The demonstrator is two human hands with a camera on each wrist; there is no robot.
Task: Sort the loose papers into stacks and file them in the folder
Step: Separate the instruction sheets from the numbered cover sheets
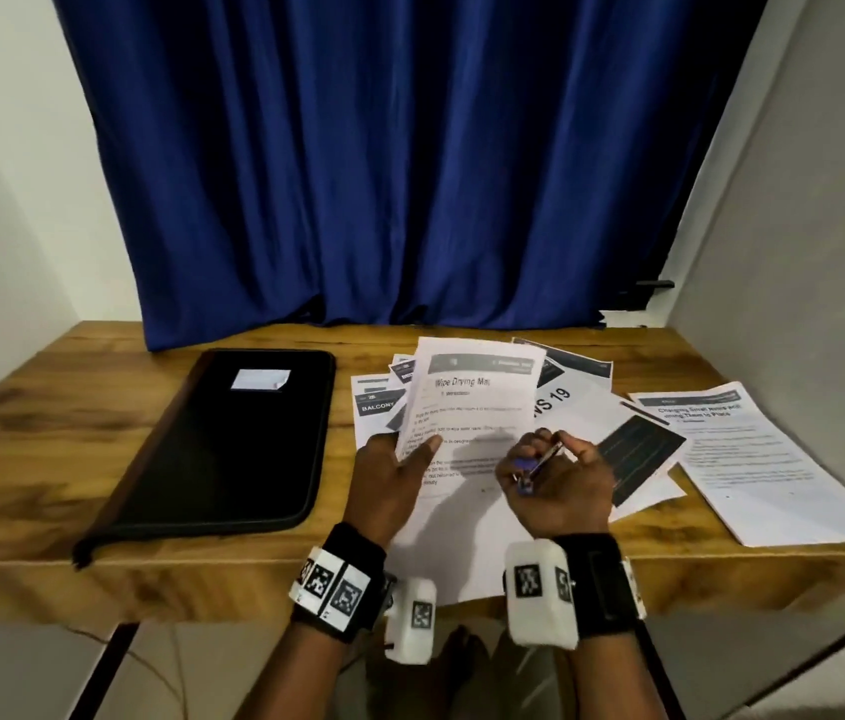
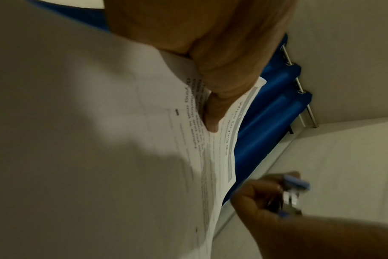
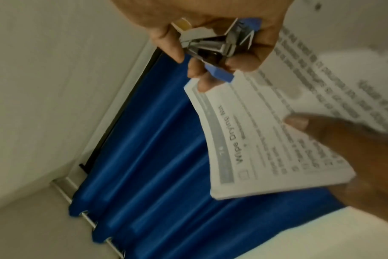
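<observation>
My left hand [image 1: 399, 475] holds a small stack of printed sheets headed "Wipe Drying Mat" [image 1: 467, 407], thumb on top, lifted and tilted above the desk; the stack [image 3: 266, 140] also shows in the right wrist view. The left thumb [image 2: 219, 98] presses between pages in the left wrist view. My right hand [image 1: 550, 475] grips a blue and metal stapler [image 1: 534, 467] just right of the stack's lower edge; the stapler [image 3: 222, 45] lies in curled fingers. A black zipped folder [image 1: 233, 444] lies shut on the desk's left half.
Loose printed papers [image 1: 566, 397] lie fanned on the wooden desk [image 1: 72, 423] behind the hands, one stapled set [image 1: 753, 459] at the right edge. A blue curtain [image 1: 384, 174] hangs behind. A white note [image 1: 259, 379] sits on the folder.
</observation>
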